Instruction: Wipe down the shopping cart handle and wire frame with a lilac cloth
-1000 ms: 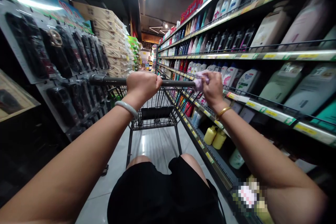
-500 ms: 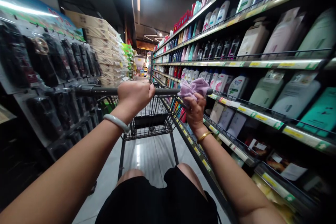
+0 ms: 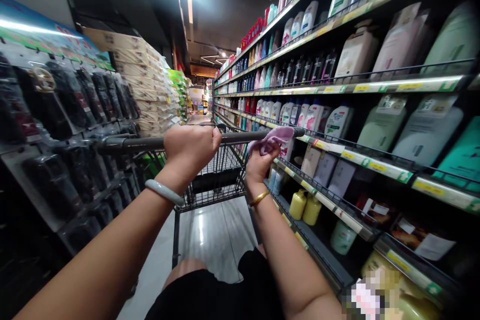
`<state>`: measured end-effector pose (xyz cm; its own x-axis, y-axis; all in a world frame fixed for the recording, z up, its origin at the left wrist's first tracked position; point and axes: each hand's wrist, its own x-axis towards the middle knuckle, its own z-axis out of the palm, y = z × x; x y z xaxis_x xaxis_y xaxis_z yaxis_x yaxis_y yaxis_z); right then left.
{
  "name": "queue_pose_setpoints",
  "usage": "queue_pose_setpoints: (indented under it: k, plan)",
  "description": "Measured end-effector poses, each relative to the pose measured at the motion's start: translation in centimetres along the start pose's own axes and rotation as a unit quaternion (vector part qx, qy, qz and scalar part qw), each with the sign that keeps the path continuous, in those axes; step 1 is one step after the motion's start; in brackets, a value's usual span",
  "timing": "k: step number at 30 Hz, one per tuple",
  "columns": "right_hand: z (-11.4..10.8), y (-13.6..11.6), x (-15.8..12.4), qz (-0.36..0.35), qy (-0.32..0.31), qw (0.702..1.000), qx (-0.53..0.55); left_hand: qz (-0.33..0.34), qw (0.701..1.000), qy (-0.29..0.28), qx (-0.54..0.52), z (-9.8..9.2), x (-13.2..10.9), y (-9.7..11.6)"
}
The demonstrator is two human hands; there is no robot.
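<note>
My left hand (image 3: 192, 146), with a pale bangle (image 3: 164, 193) at the wrist, is wrapped round the grey handle bar (image 3: 146, 144) of a shopping cart. Toward the bar's right end, my right hand (image 3: 260, 164) grips a purple cloth (image 3: 273, 140) from below and presses it against the bar. A gold bracelet (image 3: 259, 198) circles that wrist. Beyond and below the handle stretches the cart's black wire basket (image 3: 221, 187); my hands and the bar hide part of it.
Shelves of bottles (image 3: 337, 91) run along the right, close to the bar's end. Packaged dark goods (image 3: 63, 92) hang on the left, with stacked boxes (image 3: 138, 75) behind them. Grey floor tiles (image 3: 213, 235) lie under the cart, and the aisle continues ahead.
My right hand has moved left and slightly down, and the cloth has changed shape along the bar. My left hand keeps its hold. The view has shifted a little.
</note>
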<state>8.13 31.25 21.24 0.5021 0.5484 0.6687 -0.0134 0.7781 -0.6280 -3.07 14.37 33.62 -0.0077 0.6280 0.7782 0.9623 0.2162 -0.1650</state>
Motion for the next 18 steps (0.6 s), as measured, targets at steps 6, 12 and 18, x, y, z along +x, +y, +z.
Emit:
queue_pose_setpoints:
  k: [6,12,18]
  plan:
    - [3.1,-1.2,-4.5,-0.068,-0.25,0.961,-0.096,0.001,1.0,-0.004,0.011,0.2,0.1,0.4]
    - [1.0,1.1,-1.1,-0.014,-0.172,0.975,-0.137,-0.012,1.0,0.019,0.01,1.2,0.3,0.4]
    - [0.9,1.9,-2.1,-0.108,-0.264,0.954,-0.093,-0.011,1.0,0.019,0.008,1.4,0.4,0.4]
